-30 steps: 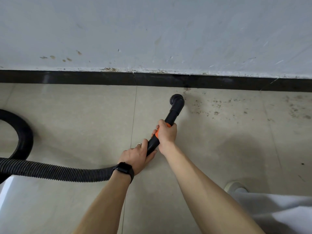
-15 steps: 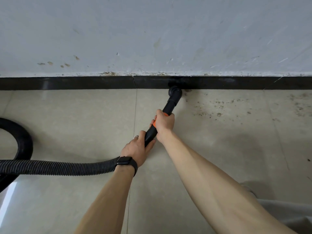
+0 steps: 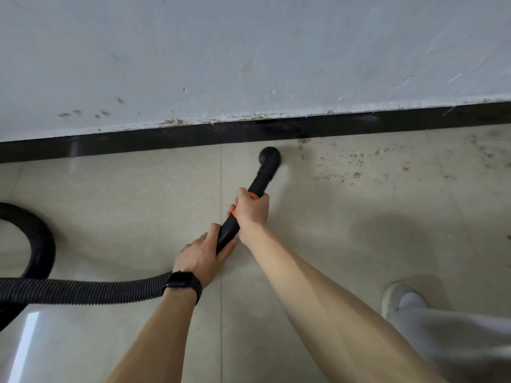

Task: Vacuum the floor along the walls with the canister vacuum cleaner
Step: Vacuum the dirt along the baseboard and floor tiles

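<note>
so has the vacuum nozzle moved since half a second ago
Yes. The nozzle has pulled back from the black baseboard, which it touched before; bare floor now shows between them.

Black vacuum wand (image 3: pixel 262 175) with orange collar, angled toward the baseboard (image 3: pixel 110 142), round nozzle (image 3: pixel 269 156) down on tile just short of it; ribbed hose (image 3: pixel 83 290) trailing left.

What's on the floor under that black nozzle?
The nozzle covers its own patch of tiled floor, so nothing shows beneath. Dark debris specks lie to its right.

Black smartwatch (image 3: pixel 181 280), finger ring (image 3: pixel 203 234), pale shoe (image 3: pixel 394 297)
</note>
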`<state>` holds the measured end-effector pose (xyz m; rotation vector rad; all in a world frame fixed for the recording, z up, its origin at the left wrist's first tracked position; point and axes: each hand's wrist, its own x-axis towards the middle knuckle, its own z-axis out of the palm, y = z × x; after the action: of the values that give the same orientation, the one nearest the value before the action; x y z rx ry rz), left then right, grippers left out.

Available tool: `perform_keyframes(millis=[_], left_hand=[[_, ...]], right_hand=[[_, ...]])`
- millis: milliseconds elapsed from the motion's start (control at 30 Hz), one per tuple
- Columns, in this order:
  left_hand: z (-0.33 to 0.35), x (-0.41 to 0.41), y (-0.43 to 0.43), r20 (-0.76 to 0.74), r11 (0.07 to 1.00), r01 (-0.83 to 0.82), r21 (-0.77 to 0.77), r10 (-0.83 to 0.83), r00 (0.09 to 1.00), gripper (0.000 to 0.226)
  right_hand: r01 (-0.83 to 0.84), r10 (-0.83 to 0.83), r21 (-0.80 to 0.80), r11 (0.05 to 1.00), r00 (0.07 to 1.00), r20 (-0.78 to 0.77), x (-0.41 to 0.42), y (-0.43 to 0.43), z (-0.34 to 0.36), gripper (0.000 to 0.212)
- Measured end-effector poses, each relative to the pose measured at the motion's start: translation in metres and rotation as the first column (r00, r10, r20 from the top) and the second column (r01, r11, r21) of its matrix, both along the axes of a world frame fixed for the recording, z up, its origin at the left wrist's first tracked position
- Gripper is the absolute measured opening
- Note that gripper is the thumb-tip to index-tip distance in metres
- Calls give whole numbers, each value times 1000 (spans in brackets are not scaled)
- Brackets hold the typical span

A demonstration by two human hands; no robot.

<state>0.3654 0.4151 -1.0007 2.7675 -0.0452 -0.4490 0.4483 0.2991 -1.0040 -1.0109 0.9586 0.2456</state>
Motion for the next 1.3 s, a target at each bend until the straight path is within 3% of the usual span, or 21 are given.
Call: perform_keyframes(millis=[133, 300, 467, 1300], left_hand=[[1, -28, -5, 46, 974, 223, 44, -225, 973, 45], [-2, -65, -21, -1, 935, 352, 50, -352, 936, 52], [-5, -72, -35, -60, 929, 355, 103, -351, 935, 48], [-11, -6, -82, -90, 980, 195, 27, -192, 977, 43]], right_hand=[[202, -202, 26, 979, 979, 7, -51, -22, 1, 20], [286, -287, -30, 958, 958, -23, -100, -41, -5, 17], [264, -266, -56, 963, 963, -33, -103, -48, -4, 14], [115, -114, -59, 992, 993, 26, -24, -87, -6, 14]])
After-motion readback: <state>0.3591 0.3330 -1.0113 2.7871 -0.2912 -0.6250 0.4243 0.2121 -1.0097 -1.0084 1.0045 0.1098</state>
